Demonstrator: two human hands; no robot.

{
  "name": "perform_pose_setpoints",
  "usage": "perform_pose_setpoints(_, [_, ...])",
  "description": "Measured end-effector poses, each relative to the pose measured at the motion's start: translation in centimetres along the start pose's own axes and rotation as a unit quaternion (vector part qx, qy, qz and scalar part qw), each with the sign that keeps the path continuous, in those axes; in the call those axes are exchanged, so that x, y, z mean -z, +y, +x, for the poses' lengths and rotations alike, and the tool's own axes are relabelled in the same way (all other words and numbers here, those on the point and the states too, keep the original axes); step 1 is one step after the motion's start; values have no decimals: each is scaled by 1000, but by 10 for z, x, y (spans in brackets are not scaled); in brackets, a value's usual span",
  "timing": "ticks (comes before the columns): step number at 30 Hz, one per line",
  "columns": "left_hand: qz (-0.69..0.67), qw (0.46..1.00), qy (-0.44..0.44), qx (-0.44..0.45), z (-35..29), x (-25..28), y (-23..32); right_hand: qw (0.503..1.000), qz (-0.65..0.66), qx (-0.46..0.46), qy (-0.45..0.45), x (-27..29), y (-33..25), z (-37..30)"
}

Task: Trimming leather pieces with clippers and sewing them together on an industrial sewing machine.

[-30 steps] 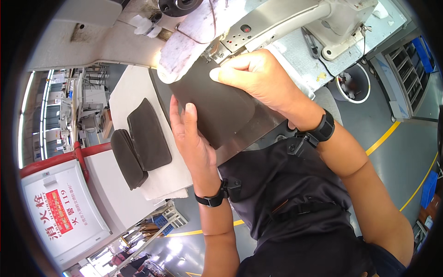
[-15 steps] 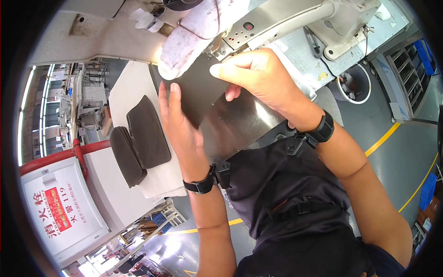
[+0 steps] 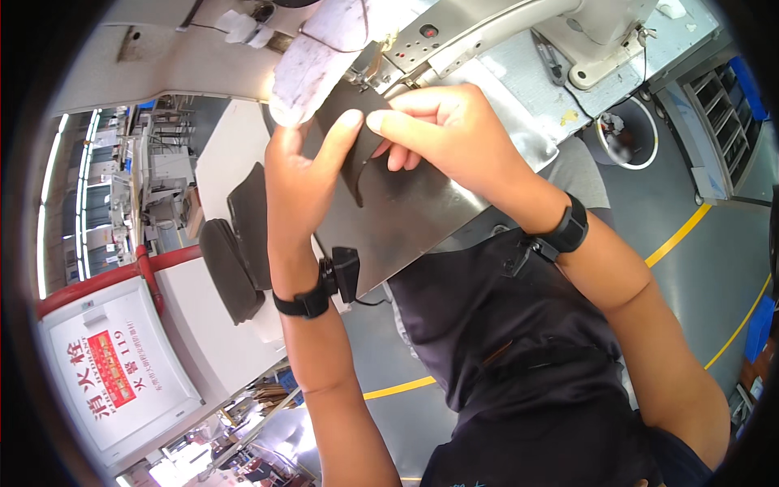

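Note:
A dark grey sheet-like piece of material (image 3: 355,169), bent and hanging down, is between my hands on the sewing machine bed. My left hand (image 3: 304,178) closes on its left side, the thumb over the upper part and the fingers mostly hidden behind. From the right, my right hand (image 3: 458,134) pinches its upper edge between thumb and curled fingers. The two thumb tips nearly meet. Just beyond them is the machine's needle area (image 3: 361,71), partly covered by a whitish, stained head (image 3: 312,73). Under my hands lies the shiny metal bed plate (image 3: 398,223).
Dark grey padded pieces (image 3: 223,272) lie on the white side table (image 3: 231,138) at left. The machine's panel (image 3: 414,49) rises ahead. Black pliers-like tool (image 3: 550,61) rests on the far right worktop. A white bin (image 3: 645,154) stands on the floor at right.
My left hand has moved up and left, turning its thumb toward the right hand. The dark piece, flatter before, now bends and folds between my hands. My right hand has barely shifted.

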State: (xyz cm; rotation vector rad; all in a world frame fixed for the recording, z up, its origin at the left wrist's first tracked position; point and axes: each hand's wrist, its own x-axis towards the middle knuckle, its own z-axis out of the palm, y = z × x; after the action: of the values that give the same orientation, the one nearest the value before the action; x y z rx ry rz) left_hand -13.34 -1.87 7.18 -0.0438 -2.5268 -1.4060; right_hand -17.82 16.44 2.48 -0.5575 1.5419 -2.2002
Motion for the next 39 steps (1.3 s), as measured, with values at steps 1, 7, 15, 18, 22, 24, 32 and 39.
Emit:
perform_pose_setpoints(1, [18, 998, -36, 44, 6, 6, 0, 1000, -12, -3, 21, -6, 3, -4])
perform_pose_setpoints(7, [42, 994, -94, -36, 24, 16, -1, 998, 17, 11, 57, -29, 22, -11])
perform_pose_setpoints(15, [61, 976, -184, 101, 37, 26, 8, 994, 102, 20, 38, -28, 30, 0])
perform_pose_setpoints(18, [28, 972, -202, 118, 38, 30, 6, 995, 93, 14, 35, -30, 26, 1])
perform_pose_setpoints(22, [21, 973, -206, 100, 38, 31, 4, 995, 88, 15, 44, -31, 23, 1])
perform_pose_setpoints(24, [14, 974, -212, 72, 38, 31, 6, 995, 89, 12, 46, -31, 22, 1])
perform_pose_setpoints(32, [66, 964, -252, 55, 49, 39, 5, 994, 86, 23, 70, -40, 22, 1])
perform_pose_setpoints(39, [63, 965, -253, 25, 54, 39, 3, 986, 94, 53, 125, -55, 27, -2])
